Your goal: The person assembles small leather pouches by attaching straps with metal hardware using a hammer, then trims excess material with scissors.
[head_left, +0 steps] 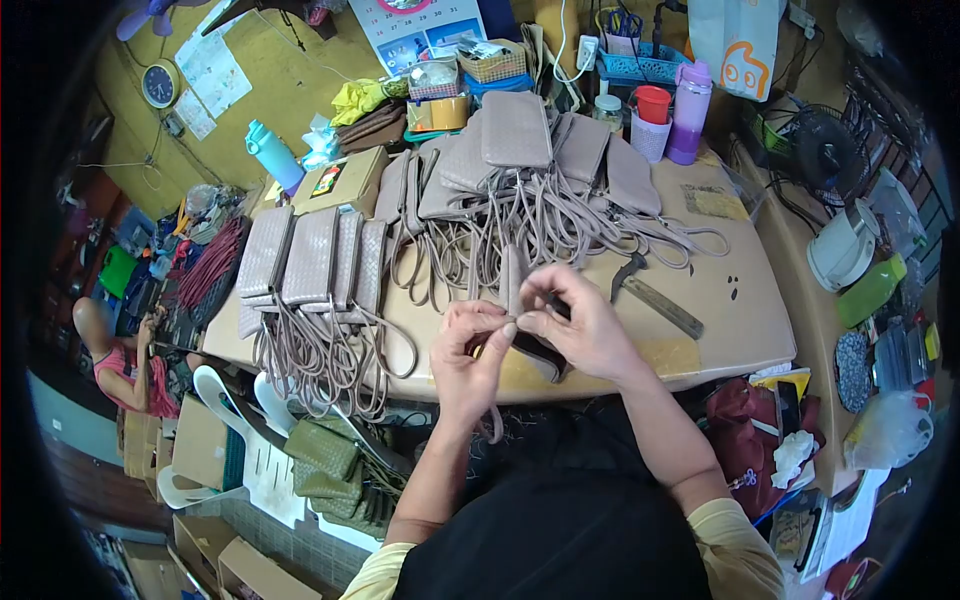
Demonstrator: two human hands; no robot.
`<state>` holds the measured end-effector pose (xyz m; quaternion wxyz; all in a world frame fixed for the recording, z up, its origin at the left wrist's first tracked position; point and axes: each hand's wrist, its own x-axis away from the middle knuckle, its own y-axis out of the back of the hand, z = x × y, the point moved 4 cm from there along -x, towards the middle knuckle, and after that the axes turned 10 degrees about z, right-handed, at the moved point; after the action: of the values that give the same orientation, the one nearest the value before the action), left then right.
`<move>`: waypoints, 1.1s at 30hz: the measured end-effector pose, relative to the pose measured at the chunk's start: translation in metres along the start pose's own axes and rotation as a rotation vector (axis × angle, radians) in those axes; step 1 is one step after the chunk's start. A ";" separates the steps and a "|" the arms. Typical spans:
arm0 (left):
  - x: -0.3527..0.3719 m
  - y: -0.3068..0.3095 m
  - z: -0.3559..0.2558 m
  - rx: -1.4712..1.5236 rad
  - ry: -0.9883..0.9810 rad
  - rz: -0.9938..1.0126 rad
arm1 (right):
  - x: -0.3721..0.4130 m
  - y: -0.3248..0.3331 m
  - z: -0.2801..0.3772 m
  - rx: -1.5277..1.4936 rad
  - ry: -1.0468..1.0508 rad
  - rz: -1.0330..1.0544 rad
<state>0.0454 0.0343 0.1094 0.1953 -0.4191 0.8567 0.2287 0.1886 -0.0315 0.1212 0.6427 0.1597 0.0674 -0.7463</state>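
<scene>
Here, the tabletop [720, 300] carries stacked woven pouches [515, 130] beyond both hands. The left hand [468, 352] and right hand [585, 325] each close a pinching grip on one pouch [512, 280], which is held between them. A hammer [655, 295] lies just right of the grip.

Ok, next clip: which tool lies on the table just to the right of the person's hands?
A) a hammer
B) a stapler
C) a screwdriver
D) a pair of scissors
A: a hammer lies flat on the table just past the right hand, its dark head toward the pile of pouches. The right hand and the left hand pinch a strap between them.
</scene>
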 end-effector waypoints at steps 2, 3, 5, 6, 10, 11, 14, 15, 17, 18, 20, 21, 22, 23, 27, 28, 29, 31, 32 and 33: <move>0.004 0.004 0.018 0.346 0.192 0.045 | 0.008 0.005 0.007 0.149 0.019 -0.069; 0.006 0.006 0.018 0.344 0.194 0.042 | 0.012 0.008 0.011 0.299 0.039 -0.144; 0.008 0.007 0.021 0.430 0.236 0.053 | 0.019 0.006 0.012 0.388 0.050 -0.150; 0.008 0.006 0.021 0.393 0.198 0.037 | 0.023 0.004 0.016 0.522 0.059 -0.143; 0.008 0.004 0.015 0.349 0.170 0.028 | 0.028 -0.003 0.024 0.652 0.071 -0.177; 0.009 0.003 0.014 0.319 0.141 0.010 | 0.028 -0.003 0.025 0.657 0.071 -0.178; 0.012 0.001 0.005 0.231 0.103 -0.026 | 0.029 -0.004 0.029 0.696 0.048 -0.177; 0.012 0.000 0.001 0.174 0.094 -0.045 | 0.029 -0.003 0.029 0.696 0.047 -0.179; 0.014 -0.002 -0.002 0.080 -0.001 -0.073 | 0.029 -0.002 0.030 0.682 0.053 -0.183; 0.014 -0.003 -0.010 -0.058 -0.048 -0.068 | 0.030 -0.002 0.031 0.681 0.052 -0.185; 0.016 -0.007 -0.022 -0.226 -0.105 -0.083 | 0.030 -0.001 0.032 0.614 0.030 -0.183; 0.018 -0.009 -0.022 -0.226 -0.104 -0.081 | 0.030 -0.001 0.030 0.613 0.029 -0.184; 0.020 -0.011 -0.021 -0.210 -0.096 -0.077 | 0.028 0.000 0.023 0.438 0.039 -0.167; 0.021 -0.012 -0.020 -0.194 -0.087 -0.072 | 0.028 0.000 0.019 0.263 0.047 -0.148; 0.021 -0.014 -0.023 -0.225 -0.113 -0.060 | 0.033 -0.003 0.025 0.299 0.031 -0.222; 0.021 -0.014 -0.021 -0.224 -0.114 -0.056 | 0.034 -0.003 0.025 0.371 0.028 -0.239; 0.020 -0.014 -0.020 -0.269 -0.147 -0.044 | 0.035 -0.003 0.024 0.444 0.024 -0.256; 0.022 -0.016 -0.014 -0.312 -0.179 -0.031 | 0.034 0.000 0.024 0.489 0.026 -0.261; 0.024 -0.017 -0.006 -0.127 -0.080 -0.046 | 0.033 0.001 0.023 0.533 0.029 -0.263; 0.025 -0.018 0.003 0.057 0.019 -0.061 | 0.032 0.002 0.018 0.532 0.027 -0.265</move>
<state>0.0456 0.0104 0.0897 0.2060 -0.4413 0.8516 0.1942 0.1843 -0.0674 0.1284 0.4743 0.3225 -0.1018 -0.8128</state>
